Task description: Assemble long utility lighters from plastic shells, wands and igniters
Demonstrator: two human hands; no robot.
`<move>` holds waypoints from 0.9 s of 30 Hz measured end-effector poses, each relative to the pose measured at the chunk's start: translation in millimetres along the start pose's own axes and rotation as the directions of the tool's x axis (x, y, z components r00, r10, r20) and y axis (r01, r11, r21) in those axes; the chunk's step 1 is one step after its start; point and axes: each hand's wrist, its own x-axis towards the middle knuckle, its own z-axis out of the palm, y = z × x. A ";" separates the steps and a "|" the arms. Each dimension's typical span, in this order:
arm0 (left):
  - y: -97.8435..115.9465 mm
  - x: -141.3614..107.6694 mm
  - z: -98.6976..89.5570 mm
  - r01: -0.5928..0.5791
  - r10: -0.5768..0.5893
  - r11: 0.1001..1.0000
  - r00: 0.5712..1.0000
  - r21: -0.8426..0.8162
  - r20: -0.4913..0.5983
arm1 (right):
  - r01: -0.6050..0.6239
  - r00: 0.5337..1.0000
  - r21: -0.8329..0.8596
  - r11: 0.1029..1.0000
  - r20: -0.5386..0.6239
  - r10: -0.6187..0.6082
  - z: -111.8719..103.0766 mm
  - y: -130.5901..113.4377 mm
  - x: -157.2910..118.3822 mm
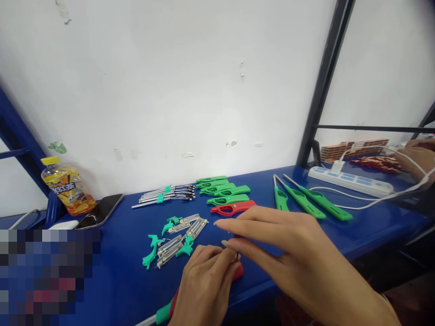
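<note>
My left hand (pixel 205 283) presses on a red lighter body (pixel 239 270) at the table's front edge, its fingers closed round it. From under this hand a teal collar (pixel 164 313) and a metal tube (pixel 147 322) stick out. My right hand (pixel 288 253) is just above, fingertips together over a thin dark shaft (pixel 237 256) that stands on the red body; its upper part is hidden by the fingers. Behind them lie clear gas tanks (pixel 170 249), teal triggers (pixel 152 253), green casings (pixel 231 199), a red casing (pixel 234 208) and metal tubes with wires (pixel 152 199).
Green long lighters (pixel 306 203) lie at the right, near a white power strip (pixel 351 180) with cables. At the left are a drink bottle (pixel 70 188) and a phone (pixel 101 211). Another person's hand (pixel 419 158) shows at the far right. A wall rises behind the blue table (pixel 118 271).
</note>
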 end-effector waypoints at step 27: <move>-3.6 -5.2 12.3 0.030 -0.032 0.960 0.999 0.277 0.005 | -0.031 0.999 -0.146 0.989 0.022 0.034 4.5 11.1 1.0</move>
